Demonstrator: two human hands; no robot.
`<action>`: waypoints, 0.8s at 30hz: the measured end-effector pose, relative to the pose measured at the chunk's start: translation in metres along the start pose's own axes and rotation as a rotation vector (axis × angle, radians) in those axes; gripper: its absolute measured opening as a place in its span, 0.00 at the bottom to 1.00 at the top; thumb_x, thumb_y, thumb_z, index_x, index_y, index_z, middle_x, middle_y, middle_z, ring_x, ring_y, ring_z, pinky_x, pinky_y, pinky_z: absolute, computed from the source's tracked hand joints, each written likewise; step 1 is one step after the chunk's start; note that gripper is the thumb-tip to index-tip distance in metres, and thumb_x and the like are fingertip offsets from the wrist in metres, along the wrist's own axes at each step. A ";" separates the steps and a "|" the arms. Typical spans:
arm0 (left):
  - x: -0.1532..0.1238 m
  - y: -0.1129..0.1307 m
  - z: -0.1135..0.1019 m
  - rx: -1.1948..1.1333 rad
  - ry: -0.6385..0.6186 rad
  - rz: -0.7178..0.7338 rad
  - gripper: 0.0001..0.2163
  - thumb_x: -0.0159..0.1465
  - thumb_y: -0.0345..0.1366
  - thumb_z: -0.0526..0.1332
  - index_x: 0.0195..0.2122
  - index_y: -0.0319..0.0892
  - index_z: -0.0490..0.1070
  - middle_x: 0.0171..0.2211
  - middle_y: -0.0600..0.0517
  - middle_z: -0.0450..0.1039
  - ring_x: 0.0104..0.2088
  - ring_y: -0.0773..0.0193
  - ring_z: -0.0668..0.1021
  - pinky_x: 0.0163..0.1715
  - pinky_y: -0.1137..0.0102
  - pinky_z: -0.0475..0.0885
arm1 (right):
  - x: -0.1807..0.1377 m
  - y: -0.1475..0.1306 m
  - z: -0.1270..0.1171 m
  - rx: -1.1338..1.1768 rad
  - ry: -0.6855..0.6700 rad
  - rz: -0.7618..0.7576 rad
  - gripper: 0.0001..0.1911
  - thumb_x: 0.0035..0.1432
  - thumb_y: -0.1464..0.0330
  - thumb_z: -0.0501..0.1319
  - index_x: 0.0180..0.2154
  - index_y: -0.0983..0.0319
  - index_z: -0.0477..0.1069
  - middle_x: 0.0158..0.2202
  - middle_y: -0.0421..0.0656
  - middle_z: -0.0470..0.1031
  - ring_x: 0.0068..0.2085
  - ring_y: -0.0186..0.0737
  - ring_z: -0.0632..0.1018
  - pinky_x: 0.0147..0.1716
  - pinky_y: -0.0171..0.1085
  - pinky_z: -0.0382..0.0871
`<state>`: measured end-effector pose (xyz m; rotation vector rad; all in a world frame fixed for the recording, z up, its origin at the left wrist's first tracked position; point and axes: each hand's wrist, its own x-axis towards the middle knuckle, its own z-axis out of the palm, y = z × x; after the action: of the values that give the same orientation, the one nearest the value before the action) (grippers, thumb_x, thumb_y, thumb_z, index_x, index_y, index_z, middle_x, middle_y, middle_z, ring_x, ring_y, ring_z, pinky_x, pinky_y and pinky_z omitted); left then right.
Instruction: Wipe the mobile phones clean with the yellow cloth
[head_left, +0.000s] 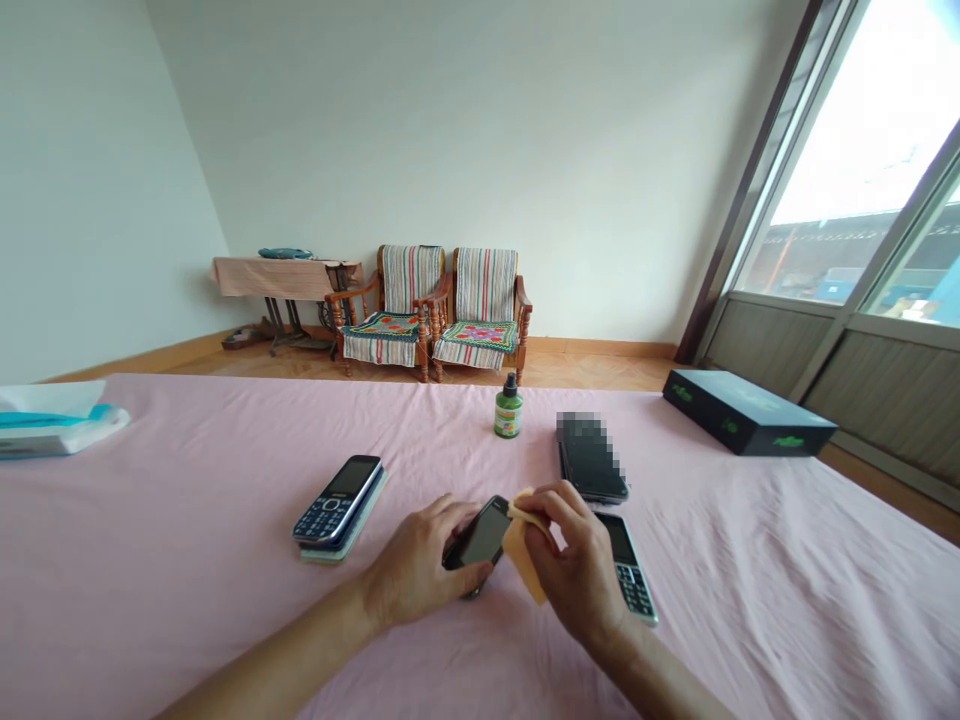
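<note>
My left hand is closed around a small dark phone, holding it just above the pink tablecloth. My right hand pinches a small orange cloth and presses it against the phone's top end. A keypad phone lies partly under my right hand. A black smartphone lies just beyond it.
Another keypad phone rests on a pale case to the left. A small green bottle stands further back. A black box sits at the far right, a tissue pack at the far left. Two wooden chairs stand by the wall.
</note>
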<state>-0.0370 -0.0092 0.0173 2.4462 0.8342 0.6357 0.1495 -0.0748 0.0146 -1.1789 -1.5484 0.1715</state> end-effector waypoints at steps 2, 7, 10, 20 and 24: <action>-0.001 -0.001 -0.003 0.072 -0.029 -0.026 0.16 0.57 0.46 0.67 0.41 0.43 0.72 0.32 0.54 0.71 0.31 0.61 0.73 0.30 0.71 0.67 | 0.005 -0.002 -0.007 0.007 0.054 0.051 0.10 0.54 0.77 0.55 0.34 0.61 0.73 0.34 0.42 0.71 0.35 0.38 0.73 0.34 0.34 0.67; 0.003 -0.003 -0.014 0.115 -0.098 0.085 0.29 0.51 0.46 0.70 0.53 0.43 0.67 0.47 0.47 0.70 0.46 0.53 0.73 0.46 0.63 0.68 | 0.015 0.009 -0.037 0.074 0.155 0.198 0.06 0.56 0.69 0.58 0.34 0.60 0.74 0.34 0.42 0.72 0.35 0.39 0.74 0.33 0.35 0.68; 0.009 -0.007 -0.020 0.153 -0.337 0.186 0.48 0.44 0.37 0.71 0.65 0.46 0.49 0.65 0.43 0.51 0.64 0.45 0.56 0.62 0.54 0.53 | 0.013 0.030 -0.058 0.116 0.238 0.354 0.09 0.53 0.62 0.62 0.32 0.61 0.74 0.31 0.42 0.73 0.34 0.40 0.74 0.31 0.34 0.67; 0.049 -0.014 -0.028 0.248 -0.729 0.117 0.55 0.40 0.37 0.70 0.68 0.42 0.41 0.69 0.39 0.39 0.67 0.41 0.47 0.62 0.51 0.49 | -0.008 0.069 -0.097 0.328 0.347 0.791 0.20 0.38 0.53 0.69 0.27 0.63 0.74 0.19 0.40 0.71 0.20 0.37 0.71 0.17 0.33 0.62; 0.052 -0.010 -0.020 0.212 -0.633 0.147 0.54 0.37 0.40 0.72 0.66 0.44 0.48 0.64 0.40 0.51 0.62 0.40 0.59 0.60 0.54 0.57 | -0.006 0.066 -0.101 0.308 0.356 0.793 0.20 0.37 0.55 0.70 0.27 0.64 0.74 0.20 0.40 0.72 0.21 0.36 0.71 0.17 0.32 0.61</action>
<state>-0.0156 0.0373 0.0416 2.6702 0.4803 -0.2031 0.2683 -0.0936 0.0035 -1.4219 -0.6553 0.6583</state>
